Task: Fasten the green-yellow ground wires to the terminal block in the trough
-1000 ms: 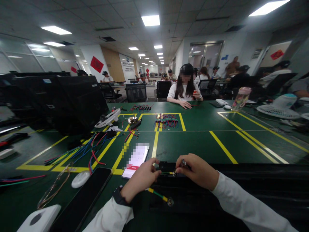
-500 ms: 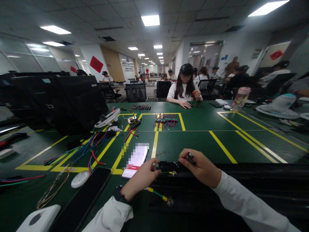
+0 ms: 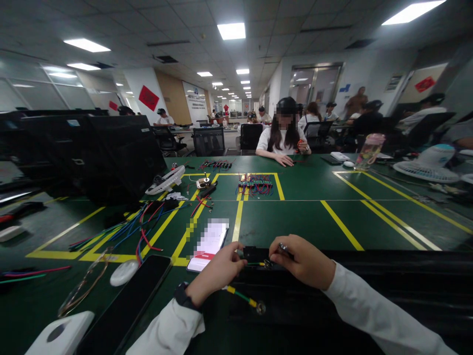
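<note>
My left hand (image 3: 227,264), with a dark watch on the wrist, is closed on the left end of a small black block-shaped part (image 3: 255,254). At that part's right end, my right hand (image 3: 305,261) pinches a small shiny metal piece (image 3: 284,248); its exact kind is too small to make out. Just under the part runs a short yellow-green wire with a ring terminal (image 3: 267,264), close to my right fingertips. Nearer to me lies a second yellow-green wire (image 3: 242,297), also ending in a ring terminal (image 3: 260,308). Both rest over a long black object (image 3: 332,315).
Beside my left forearm lie a lit phone (image 3: 209,246), a dark phone (image 3: 129,301) and a round white case (image 3: 123,272). Loose coloured wires (image 3: 136,222) spread left, near a black computer case (image 3: 121,153). Across the green table (image 3: 295,217) sits a co-worker (image 3: 284,138).
My right hand has moved slightly left and down, bringing the metal piece closer to the black part. My left hand keeps its place.
</note>
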A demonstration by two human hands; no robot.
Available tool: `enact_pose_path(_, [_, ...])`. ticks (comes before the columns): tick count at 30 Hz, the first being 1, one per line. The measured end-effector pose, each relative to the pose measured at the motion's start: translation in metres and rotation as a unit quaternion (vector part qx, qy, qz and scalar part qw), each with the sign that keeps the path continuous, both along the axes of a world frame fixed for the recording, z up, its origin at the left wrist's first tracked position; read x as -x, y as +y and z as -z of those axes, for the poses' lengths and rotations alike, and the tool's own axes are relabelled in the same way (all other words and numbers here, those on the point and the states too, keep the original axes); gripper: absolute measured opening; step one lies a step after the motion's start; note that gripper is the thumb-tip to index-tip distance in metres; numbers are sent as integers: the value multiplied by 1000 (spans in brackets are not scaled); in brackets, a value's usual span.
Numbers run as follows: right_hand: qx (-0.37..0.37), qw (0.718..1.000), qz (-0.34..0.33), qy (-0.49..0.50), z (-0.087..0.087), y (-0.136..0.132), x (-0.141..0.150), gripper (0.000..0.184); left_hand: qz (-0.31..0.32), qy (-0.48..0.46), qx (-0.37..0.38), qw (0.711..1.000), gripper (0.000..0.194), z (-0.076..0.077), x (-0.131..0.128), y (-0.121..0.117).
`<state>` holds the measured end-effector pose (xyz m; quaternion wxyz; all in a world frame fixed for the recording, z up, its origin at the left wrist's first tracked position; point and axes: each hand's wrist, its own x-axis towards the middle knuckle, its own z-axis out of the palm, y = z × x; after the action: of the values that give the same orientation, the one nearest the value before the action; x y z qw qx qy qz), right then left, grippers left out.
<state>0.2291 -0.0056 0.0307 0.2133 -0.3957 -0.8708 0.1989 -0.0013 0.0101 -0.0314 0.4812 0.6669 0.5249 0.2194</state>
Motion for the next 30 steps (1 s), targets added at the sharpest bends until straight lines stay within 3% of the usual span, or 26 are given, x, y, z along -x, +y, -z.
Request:
enact_pose_path(18, [-20,1000,13,2,6,3,0,18,-3,4,12,1000,32,0,0,0])
enact_pose_path(23, [-28,995,48,82,-1,1,-3,18,-5,1,14,1000,31,2,0,1])
enact_pose_path(30, [-2,999,9,48,-2,1,-5,15,-9,3,9,1000,31,-1,0,0])
